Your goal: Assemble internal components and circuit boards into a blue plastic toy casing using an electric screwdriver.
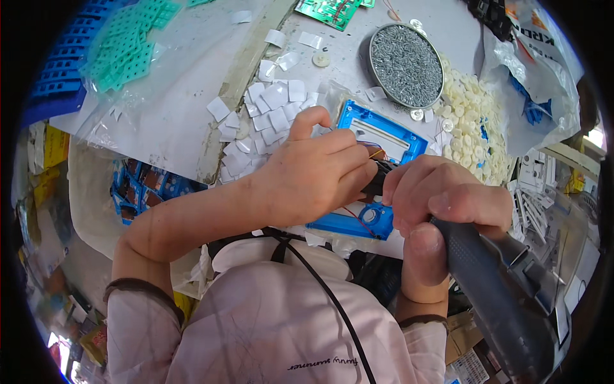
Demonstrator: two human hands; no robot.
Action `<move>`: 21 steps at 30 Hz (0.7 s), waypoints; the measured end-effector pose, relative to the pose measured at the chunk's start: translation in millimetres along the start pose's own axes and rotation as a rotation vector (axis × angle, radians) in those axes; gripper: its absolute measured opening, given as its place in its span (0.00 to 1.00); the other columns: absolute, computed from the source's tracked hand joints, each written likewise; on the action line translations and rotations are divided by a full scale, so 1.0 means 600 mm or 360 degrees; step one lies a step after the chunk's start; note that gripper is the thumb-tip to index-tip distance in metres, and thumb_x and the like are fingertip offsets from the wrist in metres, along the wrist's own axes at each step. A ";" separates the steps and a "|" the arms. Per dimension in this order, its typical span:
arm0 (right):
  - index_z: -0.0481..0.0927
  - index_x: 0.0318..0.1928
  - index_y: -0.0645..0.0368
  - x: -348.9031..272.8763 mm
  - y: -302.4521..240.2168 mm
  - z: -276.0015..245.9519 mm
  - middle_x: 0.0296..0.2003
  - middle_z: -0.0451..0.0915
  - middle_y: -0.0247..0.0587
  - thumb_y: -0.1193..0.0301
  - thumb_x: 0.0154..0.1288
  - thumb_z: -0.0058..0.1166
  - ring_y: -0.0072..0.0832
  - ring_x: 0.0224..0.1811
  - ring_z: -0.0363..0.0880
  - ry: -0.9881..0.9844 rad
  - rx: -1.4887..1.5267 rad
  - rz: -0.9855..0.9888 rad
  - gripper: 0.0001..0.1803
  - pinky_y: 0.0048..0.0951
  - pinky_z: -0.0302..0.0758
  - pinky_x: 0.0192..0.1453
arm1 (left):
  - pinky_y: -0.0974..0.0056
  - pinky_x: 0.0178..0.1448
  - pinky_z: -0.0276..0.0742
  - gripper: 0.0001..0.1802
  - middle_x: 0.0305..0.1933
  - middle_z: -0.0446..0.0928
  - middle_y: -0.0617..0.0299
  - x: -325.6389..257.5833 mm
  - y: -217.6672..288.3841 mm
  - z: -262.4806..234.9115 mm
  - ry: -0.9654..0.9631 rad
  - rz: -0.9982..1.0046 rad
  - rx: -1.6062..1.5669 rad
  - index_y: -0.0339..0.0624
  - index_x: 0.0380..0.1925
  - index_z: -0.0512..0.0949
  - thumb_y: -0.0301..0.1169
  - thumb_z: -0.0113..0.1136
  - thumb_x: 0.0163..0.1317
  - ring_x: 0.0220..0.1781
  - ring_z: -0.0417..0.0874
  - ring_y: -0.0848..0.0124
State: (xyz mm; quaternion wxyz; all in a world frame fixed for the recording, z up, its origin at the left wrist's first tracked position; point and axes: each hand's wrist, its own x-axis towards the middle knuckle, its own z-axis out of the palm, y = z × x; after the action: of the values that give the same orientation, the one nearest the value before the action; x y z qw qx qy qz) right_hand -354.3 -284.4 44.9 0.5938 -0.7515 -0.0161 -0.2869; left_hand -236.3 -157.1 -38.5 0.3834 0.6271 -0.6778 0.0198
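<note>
A blue plastic frame (409, 133) lies on the table in front of me, with thin coloured wires (374, 152) and a dark part (377, 182) inside it. My left hand (313, 169) rests over the frame's left side, its fingers curled inward and the fingertips hidden. My right hand (448, 198) is wrapped round a dark grey tool with a textured handle (492, 294), which looks like an electric screwdriver. Its handle runs toward the lower right, close to the camera. The tool's working end is hidden behind my fingers, over the frame.
A round dish of small screws (407, 67) stands beyond the frame. White square pieces (275, 112) lie to the left, cream plastic parts (470, 121) to the right. Teal pieces (131, 45) are at the far left, a green circuit board (332, 11) at the back. Blue assemblies (150, 185) fill a bin.
</note>
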 end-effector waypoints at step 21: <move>0.62 0.71 0.56 -0.020 -0.076 -0.073 0.46 0.77 0.50 0.58 0.66 0.63 0.47 0.53 0.77 0.1206 -0.0335 -0.0381 0.38 0.54 0.74 0.60 | 0.47 0.62 0.54 0.21 0.49 0.80 0.67 0.002 -0.014 -0.005 -0.0117 -0.0049 -0.0170 0.49 0.45 0.82 0.41 0.74 0.52 0.54 0.77 0.67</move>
State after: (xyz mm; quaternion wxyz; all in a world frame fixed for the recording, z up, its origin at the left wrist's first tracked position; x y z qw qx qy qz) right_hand -398.9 -307.0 85.3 0.4400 -0.6420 0.1460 -0.6106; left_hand -227.7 -158.3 -39.5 0.3915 0.6165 -0.6817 -0.0453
